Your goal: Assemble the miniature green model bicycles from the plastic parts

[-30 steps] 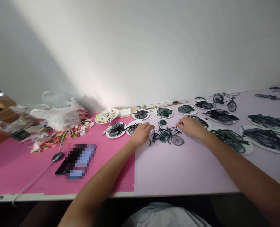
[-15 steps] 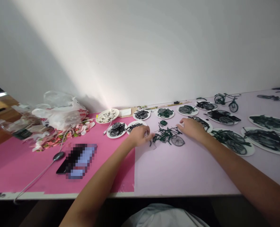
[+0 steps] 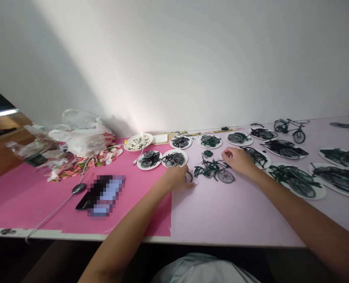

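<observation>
Dark green bicycle parts (image 3: 210,169) lie in a loose pile on the pale pink tabletop (image 3: 221,216), with a grey spoked wheel (image 3: 226,176) at their right side. My left hand (image 3: 179,179) is at the pile's left, its fingers apart beside a small dark wheel (image 3: 188,177) that it partly hides. On the right of the pile, my right hand (image 3: 236,158) has its fingertips pressed together over the ends of the parts; anything between them is too small to make out. A small green block (image 3: 208,153) lies behind the pile.
White plates of dark parts, such as one with a spoked wheel (image 3: 175,158), line the back and right. An assembled toy bicycle (image 3: 290,128) stands at the back right. Left are a phone (image 3: 99,194), a cable puck (image 3: 79,188), plastic bags (image 3: 83,135) and pink petals (image 3: 83,167).
My left hand has moved slightly down and opened a small gap from the green parts. The fingers of my right hand have closed together. The view has shifted a little.
</observation>
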Action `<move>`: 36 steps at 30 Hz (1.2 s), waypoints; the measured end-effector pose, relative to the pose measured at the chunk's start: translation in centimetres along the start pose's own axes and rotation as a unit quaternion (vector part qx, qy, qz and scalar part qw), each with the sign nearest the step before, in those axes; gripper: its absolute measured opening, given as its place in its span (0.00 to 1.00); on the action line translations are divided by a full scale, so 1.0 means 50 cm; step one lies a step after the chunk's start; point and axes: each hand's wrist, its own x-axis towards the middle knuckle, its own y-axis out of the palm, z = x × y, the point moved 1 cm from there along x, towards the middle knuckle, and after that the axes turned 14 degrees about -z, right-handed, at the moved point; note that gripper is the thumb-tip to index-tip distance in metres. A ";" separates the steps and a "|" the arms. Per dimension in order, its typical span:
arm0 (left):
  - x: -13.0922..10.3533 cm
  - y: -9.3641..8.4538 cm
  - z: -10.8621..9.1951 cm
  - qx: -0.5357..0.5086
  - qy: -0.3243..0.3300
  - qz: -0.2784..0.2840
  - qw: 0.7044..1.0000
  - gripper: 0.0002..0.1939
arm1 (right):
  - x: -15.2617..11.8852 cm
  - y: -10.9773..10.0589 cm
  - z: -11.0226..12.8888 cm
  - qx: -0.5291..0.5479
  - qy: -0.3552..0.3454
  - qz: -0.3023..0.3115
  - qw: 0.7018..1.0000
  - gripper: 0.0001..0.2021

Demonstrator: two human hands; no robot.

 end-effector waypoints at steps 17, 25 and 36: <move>-0.004 0.000 -0.009 0.021 -0.027 0.006 0.999 0.30 | -0.006 0.009 0.009 0.063 -0.011 0.052 0.997 0.12; -0.002 0.002 -0.008 0.020 -0.010 -0.007 1.000 0.29 | -0.013 0.018 0.016 0.106 -0.023 0.088 0.990 0.12; 0.006 0.002 -0.008 0.017 -0.006 -0.006 1.000 0.29 | -0.025 0.017 0.038 0.188 -0.093 0.089 0.974 0.13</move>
